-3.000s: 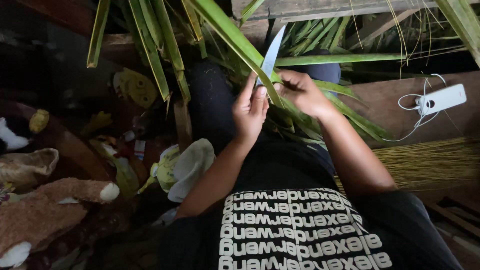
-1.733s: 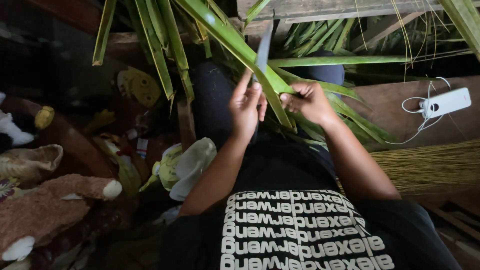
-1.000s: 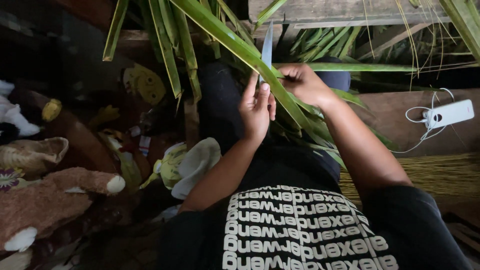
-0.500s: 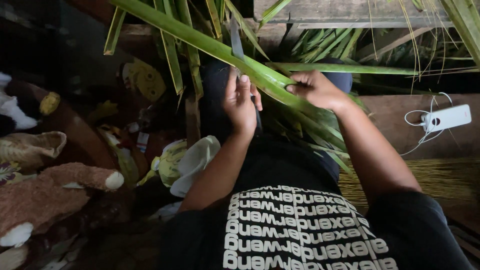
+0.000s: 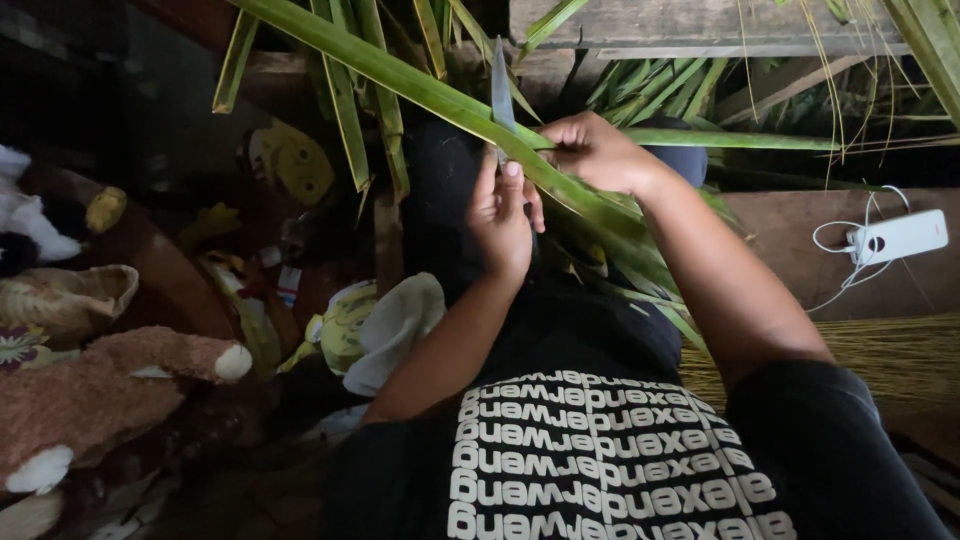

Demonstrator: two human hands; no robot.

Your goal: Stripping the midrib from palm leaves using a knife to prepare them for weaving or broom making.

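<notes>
My left hand [image 5: 505,215] grips a knife, its thin blade [image 5: 501,90] pointing up and away from me. The blade's lower part lies against a long green palm leaf [image 5: 400,80] that runs from upper left down across my lap. My right hand [image 5: 595,150] pinches that same leaf just right of the blade. More green leaf strips [image 5: 345,100] hang on the left, and others lie piled under my hands over my dark trousers.
A white power bank with a cable [image 5: 900,237] lies on a wooden board at right. A bundle of thin yellowish leaf ribs [image 5: 880,350] is below it. Plush toys [image 5: 110,385] and a white cloth [image 5: 395,320] crowd the left. A wooden beam [image 5: 690,25] crosses the top.
My right hand has slid up the leaf toward the blade. The knife has shifted slightly right and stands more upright, with my left hand a little lower.
</notes>
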